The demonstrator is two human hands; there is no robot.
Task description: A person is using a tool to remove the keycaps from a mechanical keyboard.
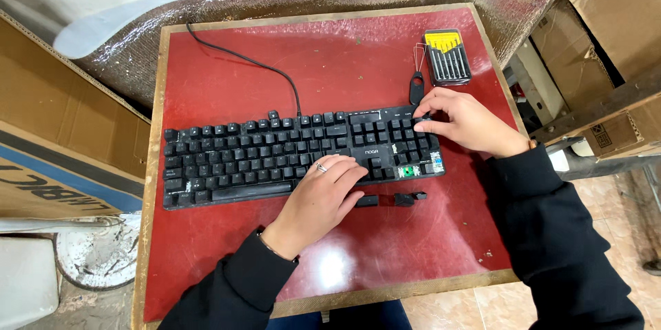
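Fingers (pixel 342 173) of the left hand (pixel 318 196) lie loosely spread and slightly curled, pressing flat on the front edge of the keyboard (pixel 275 154), with a ring on one finger. That forearm, in a dark sleeve, comes up from the bottom edge at a slant to the right. Just beside this hand, on the red table (pixel 385 240), lie loose black keycaps (pixel 392 199), apart from the keyboard. Above them, a gap in the keys shows a green switch (pixel 407 172). Farther off, the right hand (pixel 465 122) rests palm down on the keyboard's far right corner, fingers drawn together and bent, tips pinched on a key there; its arm enters from the right. The keyboard lies across the table's middle, its cable running to the far left corner. Beyond the right hand lie a small black keycap puller (pixel 416 86) and an open case of screwdrivers (pixel 447 58)
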